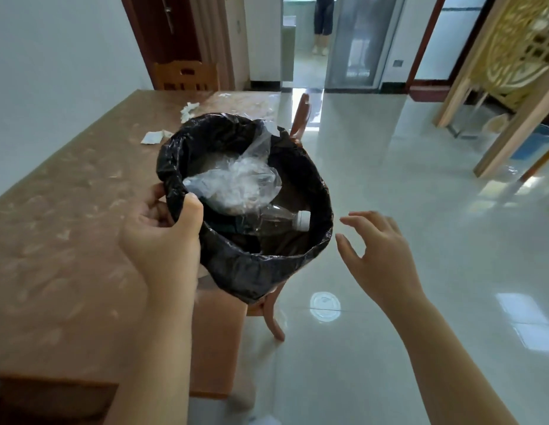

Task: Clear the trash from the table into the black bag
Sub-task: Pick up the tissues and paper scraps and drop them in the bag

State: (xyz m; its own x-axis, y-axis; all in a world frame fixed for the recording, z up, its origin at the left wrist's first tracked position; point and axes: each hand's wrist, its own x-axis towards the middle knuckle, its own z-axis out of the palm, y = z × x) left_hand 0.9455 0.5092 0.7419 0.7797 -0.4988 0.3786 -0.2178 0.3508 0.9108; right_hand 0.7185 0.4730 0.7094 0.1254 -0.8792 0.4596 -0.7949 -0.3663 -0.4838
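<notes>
1. While the black bag [267, 271] is held up over the table's right edge, its rim is pinched by the left hand [163, 237]: thumb inside the opening, fingers curled outside the film. A firm closed grip on the near-left part of the rim.

2. Nothing is held by the right hand [380, 256]; it is spread open w/ fingers apart, just beside the bag's right rim, not touching it.

3. Bag's mouth is kept wide and roundish; whether a stiff bin sits inside the liner can't be told. Thin, soft, crinkly film is judged: light, floppy, prob. slippery, easily torn if pulled hard at one spot. Best taken at the rolled rim, where the film is doubled, w/ a second hold on the opposite side so the mouth stays open.

4. Already inside: a clear plastic bag [236, 182], crumpled, and a clear bottle [282, 222] w/ white cap, lying on its side near the bottom. Both judged light; little load on the rim.

5. Trash left on the table [67, 210]: a white paper scrap [152, 138] toward the far half, near the bag's far-left rim, and crumpled tissue [189, 110] farther back, toward the far edge. More bits at the far edge are too small to tell.

6. Scraps are judged featherweight and soft; a fingertip pinch should be enough, though flat paper on the glossy top may need to be slid to be lifted.

7. A chair [299, 118] is seen beyond the bag, at the table's right edge.
</notes>
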